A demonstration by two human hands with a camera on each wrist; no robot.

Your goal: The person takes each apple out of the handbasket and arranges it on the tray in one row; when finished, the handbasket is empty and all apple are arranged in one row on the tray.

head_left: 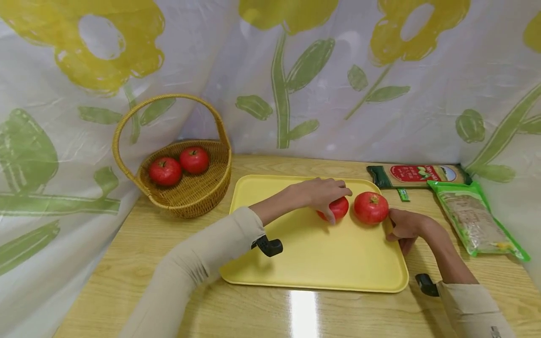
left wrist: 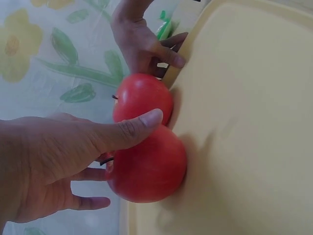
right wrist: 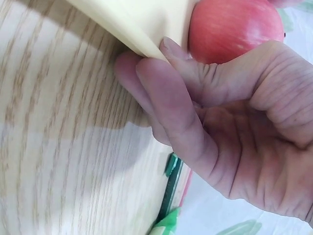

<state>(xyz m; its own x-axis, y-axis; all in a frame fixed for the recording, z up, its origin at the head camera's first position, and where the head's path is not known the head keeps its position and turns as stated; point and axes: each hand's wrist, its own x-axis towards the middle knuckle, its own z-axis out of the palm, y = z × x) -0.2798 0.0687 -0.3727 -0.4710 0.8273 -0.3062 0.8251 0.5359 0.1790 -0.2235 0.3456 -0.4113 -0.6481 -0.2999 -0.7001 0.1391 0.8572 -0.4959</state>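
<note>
Two red apples rest on the yellow tray (head_left: pixel 313 253) near its back right corner. Over the left apple (head_left: pixel 339 209) lies the left hand (head_left: pixel 323 193); in the left wrist view the thumb of that hand (left wrist: pixel 63 156) reaches across the apple (left wrist: pixel 151 169), the other fingers spread behind it. The right hand (head_left: pixel 407 227) pinches the tray's right rim, thumb above and fingers below, as the right wrist view shows with the hand (right wrist: pixel 215 117) at the rim (right wrist: pixel 122 29). Beside it sits the other apple (head_left: pixel 371 208).
A wicker basket (head_left: pixel 207 199) with a tall handle stands at the back left, holding two red apples (head_left: pixel 165 171). On the right lie a brown and red packet (head_left: pixel 422 174), a small green packet (head_left: pixel 403 195) and a green-edged bag (head_left: pixel 475 218). A flowered curtain (head_left: pixel 220 56) hangs behind.
</note>
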